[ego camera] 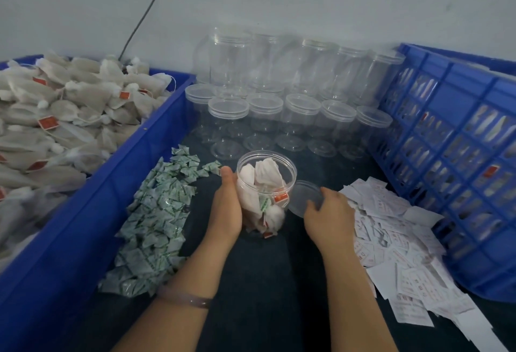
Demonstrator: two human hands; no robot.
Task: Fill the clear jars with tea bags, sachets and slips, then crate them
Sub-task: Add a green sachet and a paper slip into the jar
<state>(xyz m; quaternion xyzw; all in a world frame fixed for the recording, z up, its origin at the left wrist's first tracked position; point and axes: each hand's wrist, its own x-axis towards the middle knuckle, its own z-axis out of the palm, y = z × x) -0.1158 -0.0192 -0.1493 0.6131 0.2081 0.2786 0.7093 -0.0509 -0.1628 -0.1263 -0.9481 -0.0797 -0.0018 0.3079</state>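
We see the clear jar [265, 192] in the middle, over the dark counter [265, 282]. Its top is open. Inside are white tea bags [266, 174] with little red tags, and one green and white sachet. We cannot tell if the jar stands on the counter or is lifted a bit.

The left hand [227, 206] is wrapped round the left side of the jar and grips it, with the thumb up near the rim. The right hand [328, 217] is just right of the jar. Its fingers curl over a clear round lid [305, 198] and hold it. The lid is beside the jar, not on it.

A pink bracelet [184, 297] sits on the left wrist.

To the left of the jar lies a long heap of green and white sachets [156, 220]. To the right lies a heap of white paper slips [391, 234].

Behind the jar stand many empty jars [282, 111] with lids on, in two layers against the wall.

Far left is a blue bin [111, 184] full of loose bags [55, 128]. Far right is a blue crate [460, 156] with holes in its side, and we can see filled jars through the holes.

A black cable [145, 14] runs up the grey wall.
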